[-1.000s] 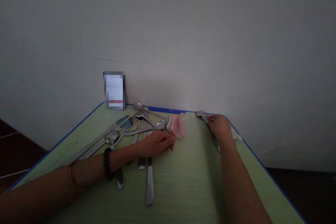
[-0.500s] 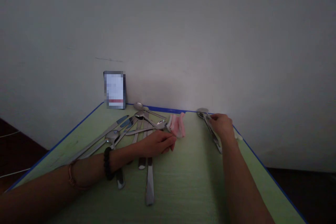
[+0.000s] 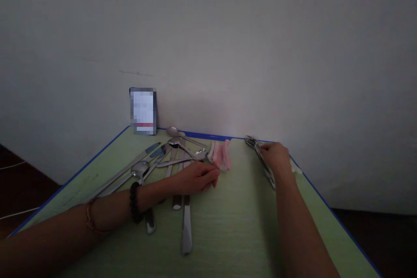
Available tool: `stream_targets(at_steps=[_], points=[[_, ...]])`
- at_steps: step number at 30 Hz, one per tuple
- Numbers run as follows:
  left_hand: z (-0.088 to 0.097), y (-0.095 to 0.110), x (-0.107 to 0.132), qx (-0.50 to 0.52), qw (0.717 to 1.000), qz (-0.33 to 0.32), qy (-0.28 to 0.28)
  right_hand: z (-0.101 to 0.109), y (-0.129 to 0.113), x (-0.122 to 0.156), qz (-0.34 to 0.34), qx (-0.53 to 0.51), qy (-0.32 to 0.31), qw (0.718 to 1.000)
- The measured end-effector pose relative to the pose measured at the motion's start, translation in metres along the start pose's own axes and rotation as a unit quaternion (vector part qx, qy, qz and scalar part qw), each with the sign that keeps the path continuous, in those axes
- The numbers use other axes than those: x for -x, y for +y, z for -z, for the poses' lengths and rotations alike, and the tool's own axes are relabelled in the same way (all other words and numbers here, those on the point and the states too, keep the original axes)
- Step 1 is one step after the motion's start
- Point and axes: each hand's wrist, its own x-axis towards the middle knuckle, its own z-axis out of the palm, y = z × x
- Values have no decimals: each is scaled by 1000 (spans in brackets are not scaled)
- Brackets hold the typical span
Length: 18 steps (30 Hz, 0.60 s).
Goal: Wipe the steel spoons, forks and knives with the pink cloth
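My left hand (image 3: 197, 177) rests over the cutlery with its fingers loosely curled together and nothing visible in them. Just beyond its fingertips lies a folded pink and white cloth (image 3: 220, 156). Under and around that forearm are spread several metal knives, among them a long-handled knife (image 3: 186, 232), and several spoons, one with a shiny bowl (image 3: 140, 168). On the right, my right hand (image 3: 276, 158) pinches a piece of metal cutlery (image 3: 250, 138) over a small pile of cutlery (image 3: 267, 173). Its head is seen nearly edge-on, so its kind is unclear.
A phone or tablet (image 3: 143, 112) with a blurred screen leans against the wall (image 3: 260, 52) at the back left. The light green table (image 3: 228, 226) has a blue edge. A pale object (image 3: 296, 168) lies behind my right wrist.
The cutlery piece in my right hand has turned, its head going from flat to nearly edge-on above the pile. My left hand stays in place.
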Motion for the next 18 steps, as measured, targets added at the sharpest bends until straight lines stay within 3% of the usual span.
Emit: stream_targets(at_steps=[11, 18], points=[[-1, -2, 0, -4, 1000, -3, 2, 6, -2, 5, -77, -77, 29, 994], [0, -2, 0, -8, 1000, 2, -3, 0, 1, 1, -69, -86, 34, 993]])
